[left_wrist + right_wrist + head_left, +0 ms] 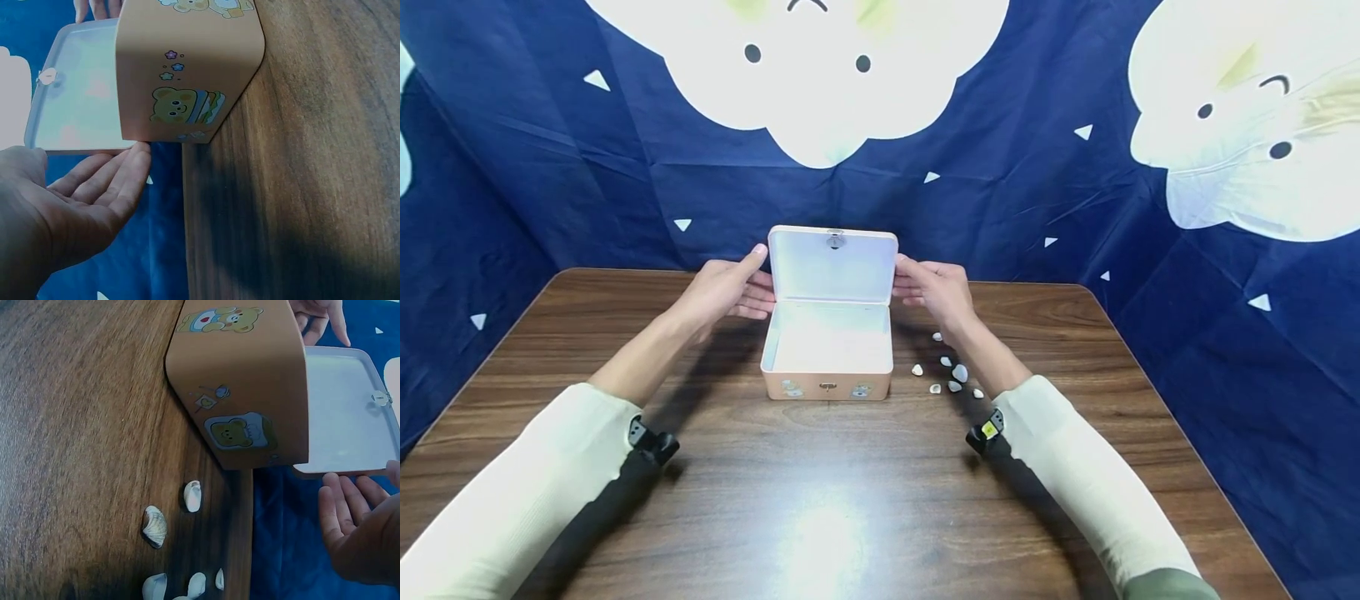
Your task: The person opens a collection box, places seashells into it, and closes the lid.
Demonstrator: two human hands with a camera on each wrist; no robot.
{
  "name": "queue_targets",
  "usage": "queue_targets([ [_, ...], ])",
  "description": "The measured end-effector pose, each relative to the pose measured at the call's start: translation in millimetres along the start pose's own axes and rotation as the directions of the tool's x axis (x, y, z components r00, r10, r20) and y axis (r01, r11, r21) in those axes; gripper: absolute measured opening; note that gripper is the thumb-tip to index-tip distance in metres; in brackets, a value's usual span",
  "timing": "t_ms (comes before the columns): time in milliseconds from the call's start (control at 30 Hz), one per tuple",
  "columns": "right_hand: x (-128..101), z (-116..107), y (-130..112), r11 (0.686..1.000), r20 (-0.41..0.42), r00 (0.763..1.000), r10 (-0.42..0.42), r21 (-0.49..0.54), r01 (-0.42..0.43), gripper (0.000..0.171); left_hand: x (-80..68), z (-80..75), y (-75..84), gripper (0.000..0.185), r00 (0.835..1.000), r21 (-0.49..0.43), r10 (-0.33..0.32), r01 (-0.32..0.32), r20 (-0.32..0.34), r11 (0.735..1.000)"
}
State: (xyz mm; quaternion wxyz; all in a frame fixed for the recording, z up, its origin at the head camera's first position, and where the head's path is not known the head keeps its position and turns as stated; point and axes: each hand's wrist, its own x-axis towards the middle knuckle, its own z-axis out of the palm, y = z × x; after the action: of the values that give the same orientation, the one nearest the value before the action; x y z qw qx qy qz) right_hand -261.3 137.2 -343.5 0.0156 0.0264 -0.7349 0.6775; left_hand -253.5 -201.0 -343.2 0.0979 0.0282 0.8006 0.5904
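Note:
A peach tin box [827,385] with bear stickers stands open in the middle of the wooden table [850,500], its white-lined lid [833,268] upright at the back. My left hand [730,287] is at the lid's left edge, fingers straight, thumb tip by the top corner. In the left wrist view the left hand [81,200] lies flat and open, fingertips just touching the lid [75,94] beside the box [187,69]. My right hand [936,287] is at the lid's right edge, fingers straight. The right wrist view shows the right hand [359,531] open, close under the lid [344,412].
Several small white shells [951,371] lie on the table to the right of the box, under my right forearm; the shells [155,525] also show beside the box [250,381]. A blue cloth backdrop [550,167] hangs behind the table's far edge.

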Motion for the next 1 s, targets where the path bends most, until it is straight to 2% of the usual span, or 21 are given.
queue_targets([
  [267,5.9,9.8,9.1,1.000,-0.019,1.000,0.009,0.007,-0.009,0.026,-0.9,-4.8,-9.4,0.088,1.000,0.019,-0.009,0.008,0.010,1.000],
  [467,8.7,14.3,13.9,0.999,-0.034,0.999,0.027,-0.023,-0.027,0.025,0.9,-2.6,-12.7,0.084,1.000,0.020,-0.028,0.028,-0.009,0.999],
  [1000,18.2,16.6,21.6,0.995,-0.026,0.996,0.089,0.057,-0.087,0.027,4.6,6.5,-14.0,0.085,0.999,0.042,-0.035,0.036,-0.026,0.998],
])
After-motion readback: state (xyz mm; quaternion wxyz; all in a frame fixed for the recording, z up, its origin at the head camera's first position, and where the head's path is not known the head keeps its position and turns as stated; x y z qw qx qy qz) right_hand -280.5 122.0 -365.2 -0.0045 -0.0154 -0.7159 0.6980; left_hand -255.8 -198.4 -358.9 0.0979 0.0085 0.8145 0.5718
